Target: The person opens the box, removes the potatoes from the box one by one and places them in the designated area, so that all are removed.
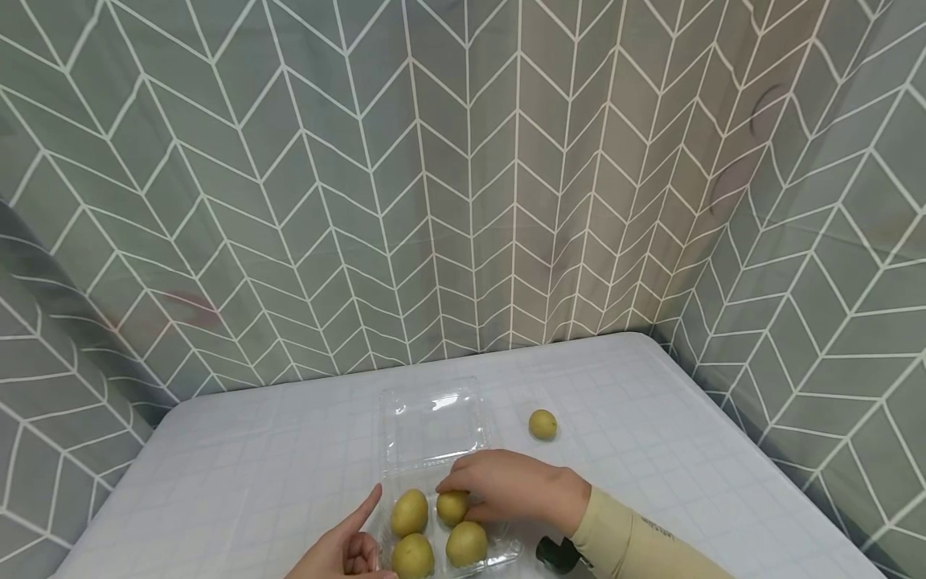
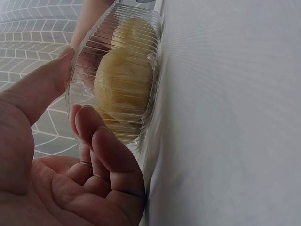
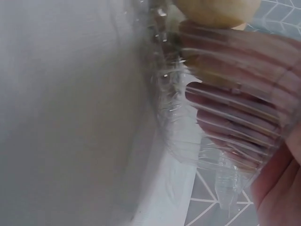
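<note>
Head view: we see a clear plastic container (image 1: 510, 552) on the desk (image 1: 253, 462), its lid (image 1: 432, 428) folded back on the far side. Four yellow fruits are inside, in two rows of two: far-left fruit (image 1: 409, 512), near-left fruit (image 1: 413, 556), near-right fruit (image 1: 466, 544) and far-right fruit (image 1: 452, 508).

Our right hand (image 1: 510, 485) reaches in from the right and holds the far-right fruit between thumb and fingers, in a narrow grip. Through the ribbed wall, the right wrist view shows these fingers bent.

Our left hand (image 1: 346, 544) is at the container's left side. Thumb and fingers stand wide apart: the thumb is extended to the rim, the other fingers loosely bent beside the ribbed wall, as the left wrist view confirms. We note no fruit in this hand.

A loose fruit (image 1: 542, 425) lies on the desk, right of the lid. A beige sleeve (image 1: 637, 537) covers our right forearm. A patterned curtain (image 1: 463, 177) hangs behind the desk.
</note>
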`<action>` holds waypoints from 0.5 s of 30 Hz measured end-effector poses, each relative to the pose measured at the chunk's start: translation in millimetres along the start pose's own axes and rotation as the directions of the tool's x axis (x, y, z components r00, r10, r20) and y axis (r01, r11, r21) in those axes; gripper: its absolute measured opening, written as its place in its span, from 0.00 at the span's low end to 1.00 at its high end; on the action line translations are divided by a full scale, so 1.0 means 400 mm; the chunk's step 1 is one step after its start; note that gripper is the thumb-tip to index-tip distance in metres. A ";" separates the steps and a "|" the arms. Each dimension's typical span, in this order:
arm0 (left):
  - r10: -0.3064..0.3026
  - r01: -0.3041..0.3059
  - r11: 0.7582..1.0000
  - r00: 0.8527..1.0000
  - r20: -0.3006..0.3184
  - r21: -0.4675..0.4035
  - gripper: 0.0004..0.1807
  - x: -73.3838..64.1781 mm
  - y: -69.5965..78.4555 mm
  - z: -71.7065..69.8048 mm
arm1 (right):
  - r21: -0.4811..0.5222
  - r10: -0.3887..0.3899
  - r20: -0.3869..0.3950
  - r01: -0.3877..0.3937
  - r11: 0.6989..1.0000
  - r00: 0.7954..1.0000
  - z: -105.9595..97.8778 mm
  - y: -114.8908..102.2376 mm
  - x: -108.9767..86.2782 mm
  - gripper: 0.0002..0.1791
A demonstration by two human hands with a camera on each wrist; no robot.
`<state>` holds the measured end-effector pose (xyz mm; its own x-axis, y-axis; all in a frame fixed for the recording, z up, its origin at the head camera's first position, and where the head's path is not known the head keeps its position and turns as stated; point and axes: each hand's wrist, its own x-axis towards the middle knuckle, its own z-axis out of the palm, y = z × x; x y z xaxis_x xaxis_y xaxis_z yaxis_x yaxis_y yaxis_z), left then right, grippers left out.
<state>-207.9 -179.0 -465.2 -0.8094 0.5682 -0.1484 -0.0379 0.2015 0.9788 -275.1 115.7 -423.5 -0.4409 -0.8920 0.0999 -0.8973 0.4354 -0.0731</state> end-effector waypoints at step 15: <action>-0.026 0.026 1.000 0.999 -0.039 -0.005 0.65 -0.003 0.001 0.004 | 0.100 -0.038 -0.098 0.048 0.994 0.994 0.008 0.017 0.001 0.22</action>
<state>-206.2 -178.3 -464.7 -0.8303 0.5313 -0.1681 -0.0618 0.2121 0.9753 -281.5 118.0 -427.1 -0.4062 -0.8917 0.1996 -0.9108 0.3776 -0.1668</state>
